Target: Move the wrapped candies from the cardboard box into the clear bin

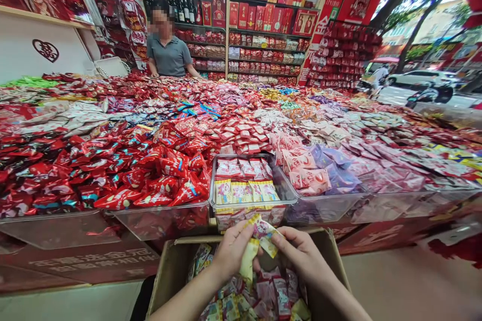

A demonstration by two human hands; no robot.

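Note:
Over an open cardboard box [159, 276], my left hand [234, 248] and my right hand [301, 248] are close together. Both have their fingers closed on small yellow-and-white candy packets [263, 230], left and right of them. One yellow packet [246, 263] hangs below my left fingers. More packets, pink and yellow, fill the box [280, 293] beneath. Just beyond my hands stands a clear plastic bin [256, 205] with packets in tidy rows: red-and-white ones [244, 168] behind, yellow-and-white ones [243, 191] in front.
Red candy bags [173, 168] heap up left of the bin, pink and purple bags [305, 168] right of it. Clear bin fronts [158, 218] line the counter's near edge. A person in a grey shirt [167, 52] stands behind the counter, before stocked shelves [228, 10].

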